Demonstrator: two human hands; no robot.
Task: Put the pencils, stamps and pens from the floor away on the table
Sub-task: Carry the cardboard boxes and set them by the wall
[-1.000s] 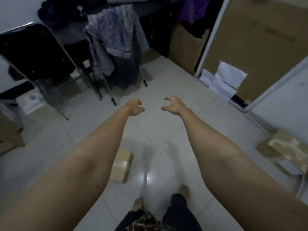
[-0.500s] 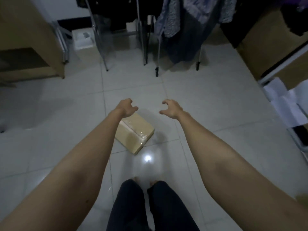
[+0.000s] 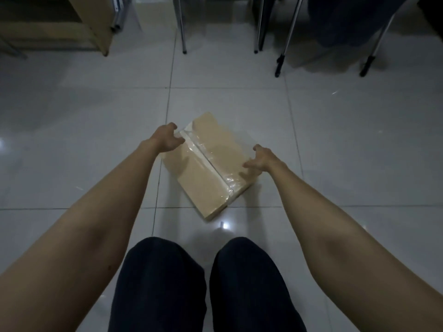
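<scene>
Progress: early, nothing put away yet | cardboard box [image 3: 208, 164] lay taped shut on the tiled floor [image 3: 96, 130] | left hand [image 3: 167, 139] and right hand [image 3: 260, 160] spread, fingers curled, at its opposite edges | pencils, stamps, pens, table not visible.

Scene is dim, with a grey-blue cast and low contrast. A small overhead light reflects as a bright spot on the glossy pale tiled floor [image 3: 225, 225]. Clear tape along the tan cardboard box [image 3: 211, 164] shows faint glare. Shadows are soft. Wide-angle distortion bends the tile lines towards the edges; corners darken.
</scene>
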